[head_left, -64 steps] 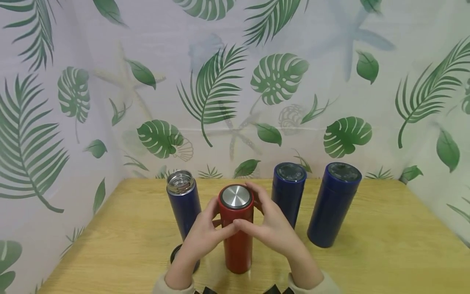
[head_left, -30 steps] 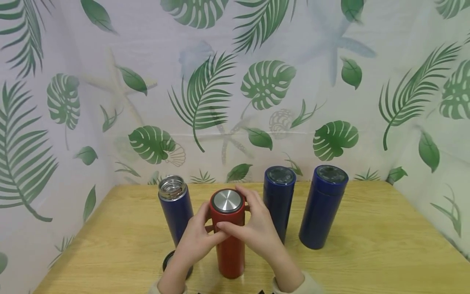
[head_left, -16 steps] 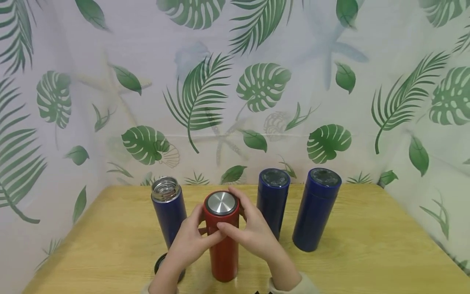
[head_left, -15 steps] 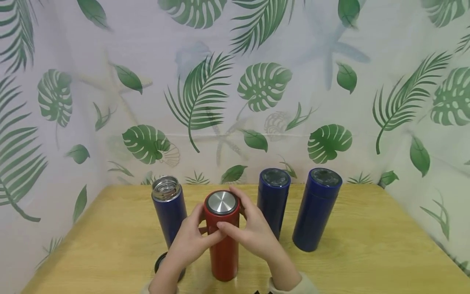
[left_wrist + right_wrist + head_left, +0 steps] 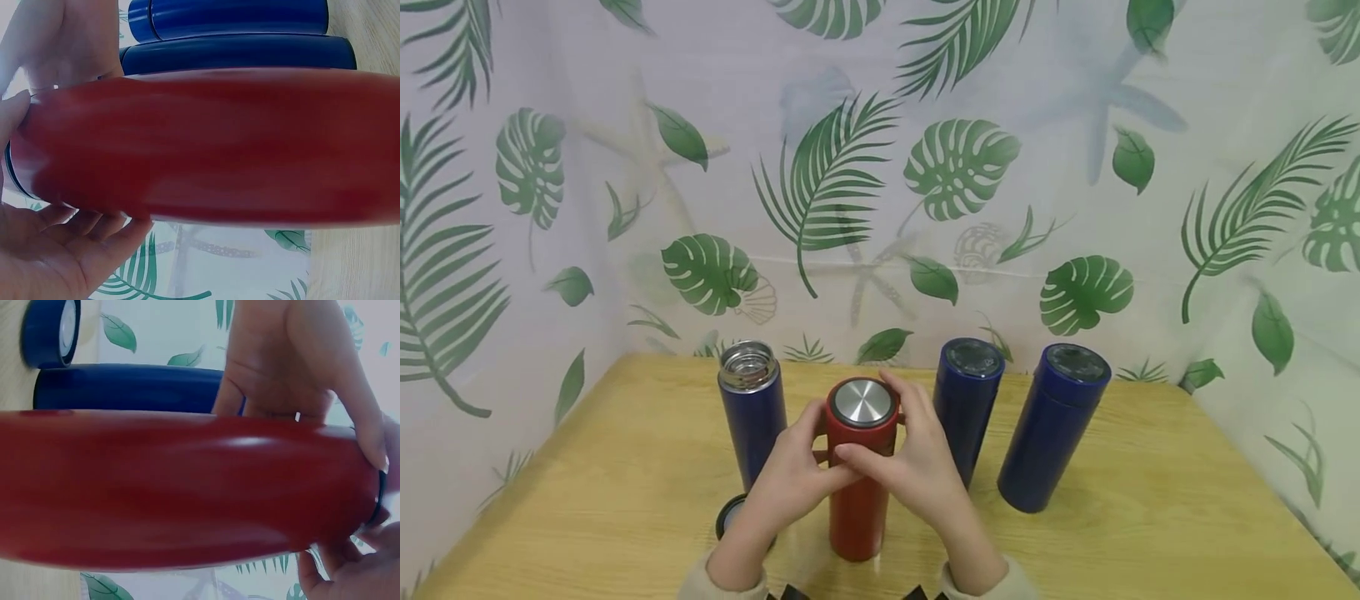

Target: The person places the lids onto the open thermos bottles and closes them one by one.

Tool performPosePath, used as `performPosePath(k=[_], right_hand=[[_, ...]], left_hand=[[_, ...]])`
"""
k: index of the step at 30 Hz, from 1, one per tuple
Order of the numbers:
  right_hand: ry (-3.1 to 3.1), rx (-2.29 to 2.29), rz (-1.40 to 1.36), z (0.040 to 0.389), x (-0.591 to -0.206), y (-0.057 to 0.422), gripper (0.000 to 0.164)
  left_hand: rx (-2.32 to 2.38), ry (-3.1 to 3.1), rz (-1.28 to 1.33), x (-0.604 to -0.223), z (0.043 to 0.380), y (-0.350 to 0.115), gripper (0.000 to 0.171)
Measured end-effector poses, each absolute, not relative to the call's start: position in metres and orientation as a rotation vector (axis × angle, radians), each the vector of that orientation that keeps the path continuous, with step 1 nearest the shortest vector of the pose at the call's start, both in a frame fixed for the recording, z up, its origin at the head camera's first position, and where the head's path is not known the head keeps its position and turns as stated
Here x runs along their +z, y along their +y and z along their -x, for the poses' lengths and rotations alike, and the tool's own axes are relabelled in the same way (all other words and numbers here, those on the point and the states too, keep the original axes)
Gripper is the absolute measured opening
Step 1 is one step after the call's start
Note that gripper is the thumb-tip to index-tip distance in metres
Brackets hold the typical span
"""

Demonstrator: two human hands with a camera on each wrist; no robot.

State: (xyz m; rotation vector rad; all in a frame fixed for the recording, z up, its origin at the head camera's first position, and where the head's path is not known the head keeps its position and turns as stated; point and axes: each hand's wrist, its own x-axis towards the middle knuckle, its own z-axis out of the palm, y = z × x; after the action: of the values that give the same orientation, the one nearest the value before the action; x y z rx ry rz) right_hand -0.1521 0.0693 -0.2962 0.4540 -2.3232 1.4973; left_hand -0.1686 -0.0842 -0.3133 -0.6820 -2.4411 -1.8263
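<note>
An upright red thermos flask (image 5: 859, 500) with a brushed-steel disc on its top stands in front of me. My left hand (image 5: 793, 473) grips its upper part from the left, my right hand (image 5: 921, 462) from the right. Both thumbs meet across the front, just below the lid. In the left wrist view, curled fingers (image 5: 115, 231) touch the red wall. Behind my left hand is a blue flask (image 5: 752, 425) with its steel mouth uncovered. Its loose lid (image 5: 730, 510) lies on the table, partly hidden by my left forearm; the right wrist view shows this blue lid (image 5: 51, 331) too.
Two lidded blue flasks stand to the right: one blue flask (image 5: 968, 400) close behind my right hand, the other blue flask (image 5: 1052, 429) farther right. The wooden table (image 5: 1150, 500) ends at a leaf-patterned cloth (image 5: 880, 192) at the back and sides.
The head view has shifted a little. Both hands keep the same grip around the red flask, and the flasks and loose lid stay where they were.
</note>
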Motion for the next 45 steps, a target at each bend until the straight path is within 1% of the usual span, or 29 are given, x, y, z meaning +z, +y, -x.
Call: performPosePath(k=[4,10,12,17,24,28,33,37,41,45], right_hand=[[-2.306,1.625,-0.572,0.153,-0.295,0.075,0.071],[-2.272,1.691,-0.758,0.156,-0.299,0.077,0.071],[-2.267,1.686,-0.743,0.156,-0.299,0.077,0.071],[-2.278,1.626,-0.593,0.155,-0.297,0.075,0.074],[-2.284,1.533,-0.482,0.156,-0.300,0.068,0.076],[-2.284,1.524,-0.517,0.155,-0.301,0.070,0.076],[-2.237,1.657,-0.715,0.155,-0.300,0.077,0.071],[-2.186,1.722,-0.826,0.155,-0.300,0.081,0.069],[-2.160,1.706,-0.839,0.156,-0.300,0.081,0.069],[-2.188,1.668,-0.767,0.156,-0.300,0.081,0.072]], left_hand=[[-1.847,-2.461,0.666,-0.312,0.168,-0.084,0.052],[-1.844,-2.474,0.654,-0.313,0.166,-0.087,0.051],[-1.825,-2.474,0.665,-0.313,0.166,-0.087,0.051],[-1.803,-2.471,0.701,-0.312,0.168,-0.085,0.050],[-1.826,-2.468,0.650,-0.312,0.166,-0.087,0.051],[-1.828,-2.469,0.656,-0.313,0.167,-0.086,0.051],[-1.827,-2.479,0.677,-0.313,0.168,-0.085,0.055],[-1.838,-2.480,0.707,-0.312,0.168,-0.086,0.054],[-1.827,-2.469,0.715,-0.312,0.168,-0.085,0.051],[-1.817,-2.470,0.713,-0.313,0.167,-0.084,0.051]])
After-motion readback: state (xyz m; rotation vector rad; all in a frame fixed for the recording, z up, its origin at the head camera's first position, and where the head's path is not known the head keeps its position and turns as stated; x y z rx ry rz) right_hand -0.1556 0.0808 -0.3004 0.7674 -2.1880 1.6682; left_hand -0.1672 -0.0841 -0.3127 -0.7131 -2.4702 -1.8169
